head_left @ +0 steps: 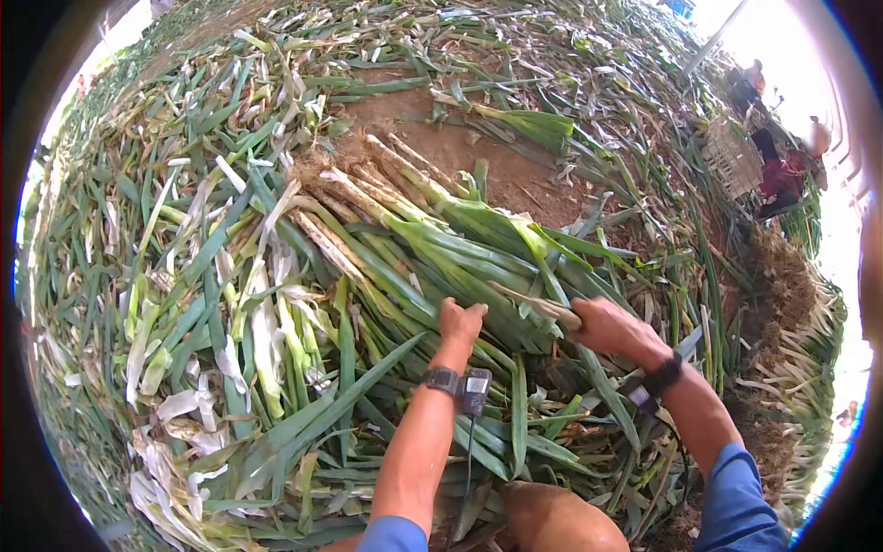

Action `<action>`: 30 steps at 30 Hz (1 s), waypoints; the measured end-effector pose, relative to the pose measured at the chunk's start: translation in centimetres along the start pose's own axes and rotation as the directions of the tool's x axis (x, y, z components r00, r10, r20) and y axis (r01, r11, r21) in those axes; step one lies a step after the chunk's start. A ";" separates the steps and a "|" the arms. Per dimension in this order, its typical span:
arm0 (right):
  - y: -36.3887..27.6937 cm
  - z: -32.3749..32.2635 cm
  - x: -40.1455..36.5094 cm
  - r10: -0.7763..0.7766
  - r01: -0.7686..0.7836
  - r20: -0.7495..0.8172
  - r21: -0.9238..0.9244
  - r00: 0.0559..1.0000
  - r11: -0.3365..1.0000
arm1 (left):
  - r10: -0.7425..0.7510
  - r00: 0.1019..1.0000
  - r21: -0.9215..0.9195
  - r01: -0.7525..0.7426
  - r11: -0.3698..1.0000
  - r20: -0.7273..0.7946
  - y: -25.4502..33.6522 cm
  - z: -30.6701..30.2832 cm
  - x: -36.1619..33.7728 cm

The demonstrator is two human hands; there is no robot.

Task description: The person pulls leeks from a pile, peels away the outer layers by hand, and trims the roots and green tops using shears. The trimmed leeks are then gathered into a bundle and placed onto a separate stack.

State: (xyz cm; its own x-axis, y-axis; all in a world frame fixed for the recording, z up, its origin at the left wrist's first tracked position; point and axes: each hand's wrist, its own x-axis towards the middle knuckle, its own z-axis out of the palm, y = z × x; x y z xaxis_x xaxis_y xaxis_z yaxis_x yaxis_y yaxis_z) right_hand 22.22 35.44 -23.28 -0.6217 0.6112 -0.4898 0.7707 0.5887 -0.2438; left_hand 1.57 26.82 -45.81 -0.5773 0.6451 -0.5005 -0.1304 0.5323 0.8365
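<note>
A bundle of long leeks lies diagonally before me, its rooty, soil-stained white ends at upper left and broad green leaves at lower right. My left hand is closed at the near side of the bundle, on a leek's green leaves; its fingertips are partly hidden. My right hand is wrapped around the thick end of a thin, tan, knife-like tool. The tool's narrow tip points left over the leaves, towards my left hand. Its exact kind is hard to make out.
Cut leaves and pale peelings litter the ground all around. Bare brown soil shows beyond the bundle. A long row of leeks with roots lies at the right. Other people are at upper right near a woven basket.
</note>
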 end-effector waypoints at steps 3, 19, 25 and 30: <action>0.7 0.8 8.0 -0.120 0.129 -0.117 0.075 0.986 0.989 | -0.062 0.997 -0.294 0.071 0.953 0.041 -0.2 0.7 -0.2; -9.7 3.5 7.8 -0.111 -0.028 0.183 0.621 0.977 0.783 | 0.005 0.944 -0.850 0.294 0.438 0.330 3.4 -6.9 -4.5; -12.4 0.8 -1.6 -0.284 0.159 0.153 0.543 0.947 0.825 | 0.083 0.943 -0.852 0.252 0.459 0.323 2.8 -9.3 -14.2; -7.7 5.3 -5.8 -0.188 0.115 0.135 0.427 0.973 0.897 | -0.135 0.903 -0.687 0.401 0.606 0.408 -3.8 -7.0 -17.0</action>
State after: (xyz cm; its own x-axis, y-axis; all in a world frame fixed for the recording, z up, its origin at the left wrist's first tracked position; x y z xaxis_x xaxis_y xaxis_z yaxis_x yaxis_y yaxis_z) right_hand 20.63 24.56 -23.04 -0.7313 0.4124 -0.5432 0.6795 0.3723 -0.6322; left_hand 6.26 10.00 -38.96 -0.1746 0.7345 -0.6557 -0.8645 0.2044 0.4592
